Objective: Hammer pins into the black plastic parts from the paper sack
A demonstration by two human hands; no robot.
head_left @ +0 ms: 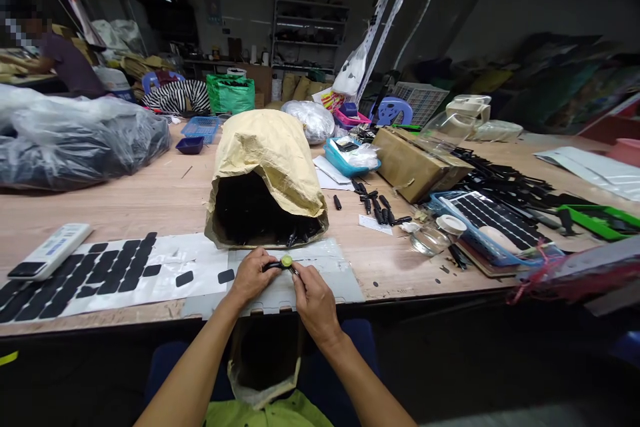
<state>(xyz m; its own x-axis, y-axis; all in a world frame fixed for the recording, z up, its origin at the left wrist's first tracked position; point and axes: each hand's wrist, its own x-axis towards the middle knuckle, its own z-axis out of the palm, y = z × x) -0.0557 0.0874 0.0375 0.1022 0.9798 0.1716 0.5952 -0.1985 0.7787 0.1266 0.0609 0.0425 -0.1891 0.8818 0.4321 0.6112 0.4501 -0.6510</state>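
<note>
My left hand [251,275] and my right hand [313,298] meet over a grey sheet [340,283] at the table's near edge. Between their fingertips they pinch a small black part with a yellow-green round piece [286,261] on top. Both hands are closed on it. Just behind them lies a tan paper sack [270,160] on its side, its dark mouth facing me with black parts inside. Another open bag [265,363] sits between my knees under the table edge.
White backing sheets with black stickers [100,273] and a remote control [50,250] lie at left. Loose black parts [377,207], a cardboard box [415,163], a blue tray with a solar panel [493,220] and a glass jar [430,237] lie at right. A person sits far left.
</note>
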